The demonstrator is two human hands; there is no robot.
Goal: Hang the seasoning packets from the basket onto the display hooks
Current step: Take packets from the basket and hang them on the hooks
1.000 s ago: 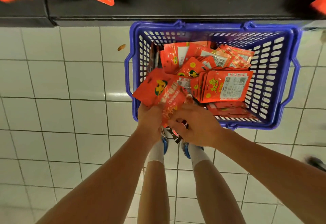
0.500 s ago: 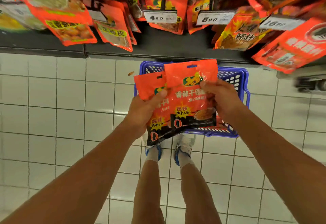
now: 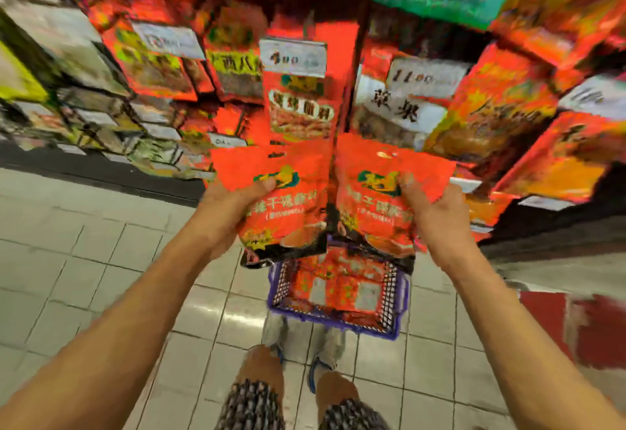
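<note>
Left hand (image 3: 233, 206) grips one red seasoning packet (image 3: 288, 206); right hand (image 3: 437, 212) grips another packet (image 3: 372, 206) beside it, both raised before the display (image 3: 298, 97), above the basket (image 3: 396, 297) on the floor (image 3: 101, 260).

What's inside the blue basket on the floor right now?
The blue basket holds more red seasoning packets, some showing white back labels. Its far end is hidden behind the two packets held in the hands, and the blur prevents counting them.
</note>
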